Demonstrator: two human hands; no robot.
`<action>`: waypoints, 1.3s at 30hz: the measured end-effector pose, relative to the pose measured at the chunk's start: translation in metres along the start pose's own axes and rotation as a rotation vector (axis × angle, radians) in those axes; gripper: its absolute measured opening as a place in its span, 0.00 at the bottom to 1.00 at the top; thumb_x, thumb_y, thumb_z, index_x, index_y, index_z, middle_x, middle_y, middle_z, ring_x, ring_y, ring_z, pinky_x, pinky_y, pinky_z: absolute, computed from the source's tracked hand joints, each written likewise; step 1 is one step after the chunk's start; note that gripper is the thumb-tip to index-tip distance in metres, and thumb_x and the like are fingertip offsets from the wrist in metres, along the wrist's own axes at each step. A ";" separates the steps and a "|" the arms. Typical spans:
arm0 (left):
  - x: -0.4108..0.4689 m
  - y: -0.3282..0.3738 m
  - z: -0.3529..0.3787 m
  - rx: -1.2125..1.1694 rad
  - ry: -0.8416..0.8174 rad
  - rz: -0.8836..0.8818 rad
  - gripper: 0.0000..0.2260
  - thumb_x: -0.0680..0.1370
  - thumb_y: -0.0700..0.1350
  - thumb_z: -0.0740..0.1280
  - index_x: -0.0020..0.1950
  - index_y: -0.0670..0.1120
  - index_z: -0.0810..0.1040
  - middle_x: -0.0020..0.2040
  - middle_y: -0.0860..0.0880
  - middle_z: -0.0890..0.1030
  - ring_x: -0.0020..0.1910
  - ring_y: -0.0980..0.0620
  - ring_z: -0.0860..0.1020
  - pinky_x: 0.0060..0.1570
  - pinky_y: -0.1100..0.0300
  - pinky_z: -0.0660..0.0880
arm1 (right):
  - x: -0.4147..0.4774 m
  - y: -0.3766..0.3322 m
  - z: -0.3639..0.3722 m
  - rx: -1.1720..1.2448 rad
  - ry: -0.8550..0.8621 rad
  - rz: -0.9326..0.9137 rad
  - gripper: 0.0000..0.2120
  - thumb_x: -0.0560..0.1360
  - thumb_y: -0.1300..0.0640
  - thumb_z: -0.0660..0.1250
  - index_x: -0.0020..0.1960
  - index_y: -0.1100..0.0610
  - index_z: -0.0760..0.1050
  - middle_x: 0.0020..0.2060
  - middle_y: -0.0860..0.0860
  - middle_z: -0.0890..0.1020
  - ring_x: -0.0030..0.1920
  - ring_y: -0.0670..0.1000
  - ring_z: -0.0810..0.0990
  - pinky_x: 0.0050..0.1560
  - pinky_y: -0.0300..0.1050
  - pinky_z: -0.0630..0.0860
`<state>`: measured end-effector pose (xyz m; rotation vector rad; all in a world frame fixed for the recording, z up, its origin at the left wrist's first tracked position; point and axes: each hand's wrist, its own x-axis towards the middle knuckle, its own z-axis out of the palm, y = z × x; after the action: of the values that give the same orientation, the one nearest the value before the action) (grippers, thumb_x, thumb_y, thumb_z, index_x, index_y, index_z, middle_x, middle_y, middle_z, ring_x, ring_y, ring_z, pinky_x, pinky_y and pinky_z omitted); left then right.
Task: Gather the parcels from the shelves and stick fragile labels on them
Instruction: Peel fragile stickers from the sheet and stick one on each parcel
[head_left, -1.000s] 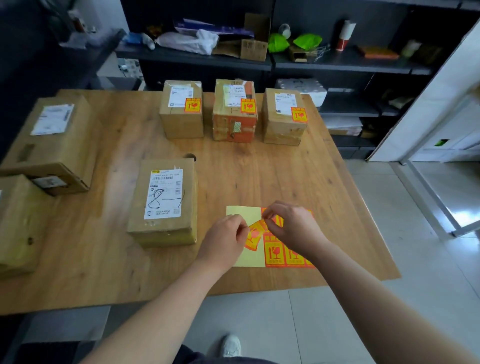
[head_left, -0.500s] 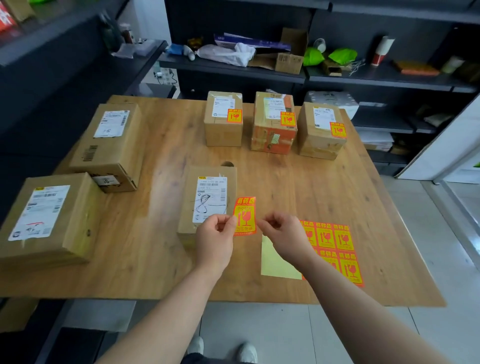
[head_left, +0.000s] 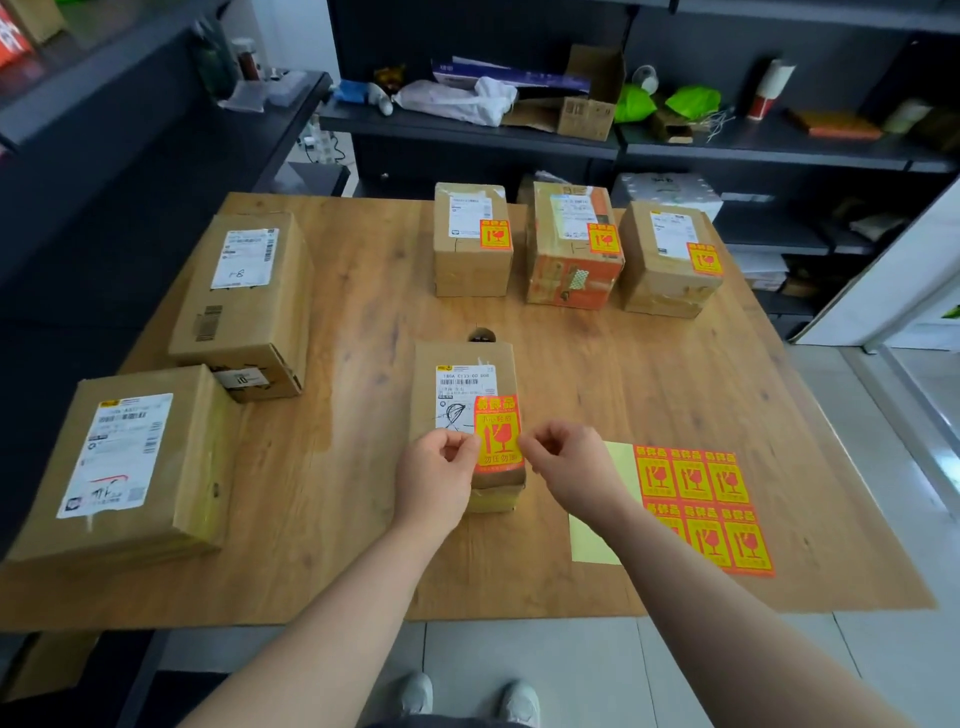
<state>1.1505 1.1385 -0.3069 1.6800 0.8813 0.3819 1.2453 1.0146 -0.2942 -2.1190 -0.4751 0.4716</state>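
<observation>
We see a wooden table (head_left: 363, 291) filling the middle of the frame. At upper centre three boxes stand in a row on it: plain box (head_left: 471, 260), orange box (head_left: 571, 270), right box (head_left: 667, 280). At left lie a far big box (head_left: 244, 312) and a near big box (head_left: 130, 467), close together. A middle box (head_left: 462, 364) sits at centre, and a sticker sheet (head_left: 698, 512) lies flat at lower right.

Two bare forearms reach in from seven and five o'clock, converging at centre. The curled left hand (head_left: 435, 480) pinches the nine o'clock edge of a rectangular orange-and-yellow paper sticker (head_left: 497, 435) between thumb and forefinger. The curled right hand (head_left: 569, 467) pinches its three o'clock edge.
</observation>
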 end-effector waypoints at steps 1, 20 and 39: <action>0.003 0.000 -0.002 0.112 0.001 0.063 0.06 0.76 0.46 0.68 0.40 0.46 0.80 0.38 0.52 0.83 0.37 0.53 0.79 0.38 0.60 0.75 | 0.001 0.001 0.002 -0.018 0.014 -0.001 0.12 0.75 0.54 0.67 0.32 0.51 0.74 0.26 0.45 0.77 0.25 0.40 0.71 0.25 0.32 0.67; 0.024 0.004 -0.004 0.703 -0.184 0.216 0.09 0.79 0.50 0.62 0.41 0.48 0.74 0.38 0.52 0.78 0.39 0.51 0.75 0.33 0.59 0.67 | 0.004 0.015 0.016 -0.205 0.038 0.064 0.12 0.74 0.53 0.69 0.33 0.47 0.71 0.27 0.43 0.76 0.27 0.38 0.72 0.27 0.28 0.66; 0.025 0.006 -0.003 0.740 -0.206 0.219 0.10 0.78 0.49 0.64 0.38 0.48 0.72 0.38 0.52 0.78 0.38 0.51 0.74 0.35 0.58 0.68 | 0.005 0.012 0.015 -0.273 0.003 0.089 0.07 0.74 0.53 0.69 0.37 0.52 0.75 0.31 0.44 0.79 0.32 0.43 0.76 0.29 0.35 0.67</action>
<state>1.1671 1.1580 -0.3056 2.4576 0.7248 0.0089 1.2442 1.0207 -0.3129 -2.4112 -0.4663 0.4754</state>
